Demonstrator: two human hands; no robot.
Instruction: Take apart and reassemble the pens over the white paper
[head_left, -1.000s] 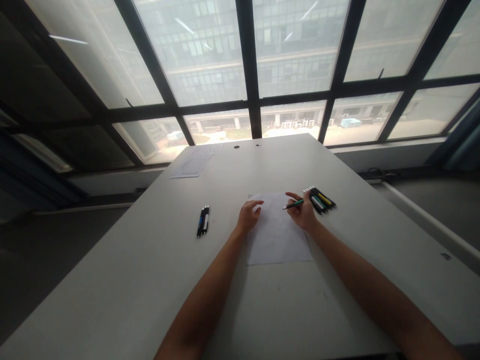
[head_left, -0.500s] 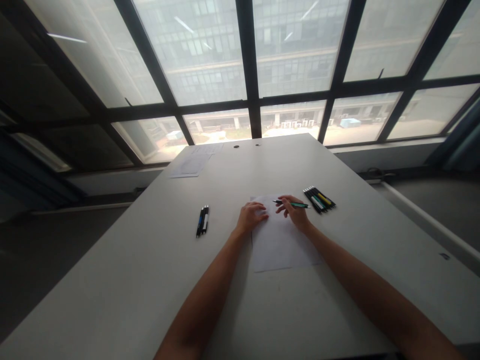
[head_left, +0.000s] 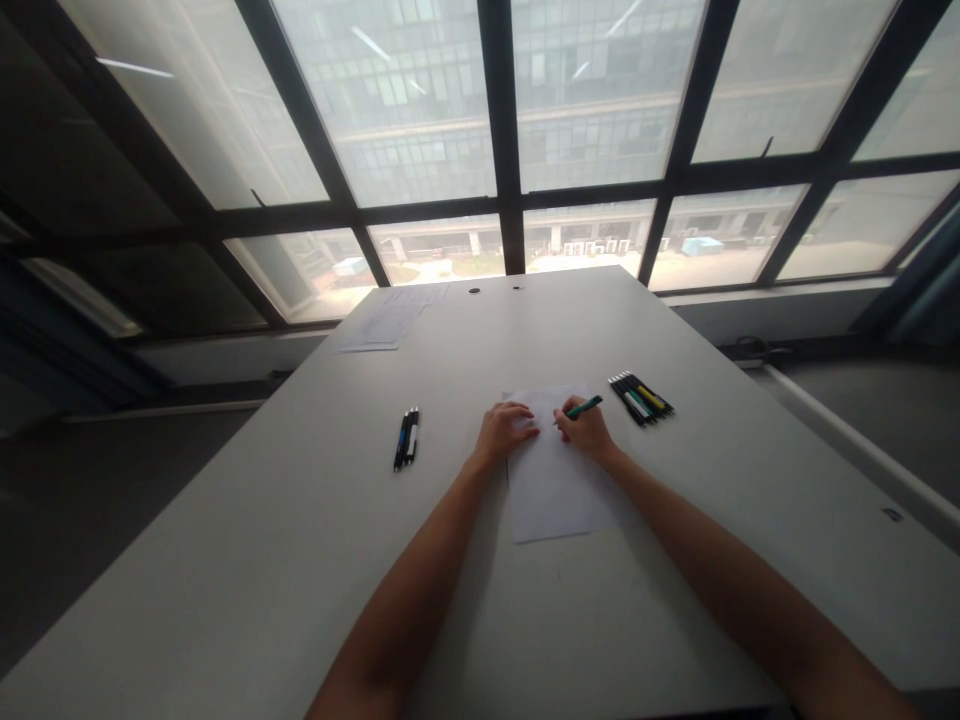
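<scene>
A white sheet of paper [head_left: 555, 495] lies on the table in front of me. My left hand [head_left: 508, 430] rests on its left edge, fingers spread and holding nothing. Over the upper right of the sheet, my right hand [head_left: 585, 432] is closed around a green and black pen [head_left: 583, 407]. The pen slants, its upper end pointing up and right. Its tip is at the paper, partly hidden by the fingers; whether it touches I cannot tell.
Right of the paper lies a row of several pens [head_left: 641, 398] with green, white and yellow parts. A smaller group of black pens [head_left: 406, 440] is on the left. More papers [head_left: 382, 328] lie at the far left of the white table [head_left: 247, 560], before tall windows.
The pen in my right hand has turned from lying nearly level across the fingers to a writing grip, tip toward the paper. My left hand has stayed in place on the sheet.
</scene>
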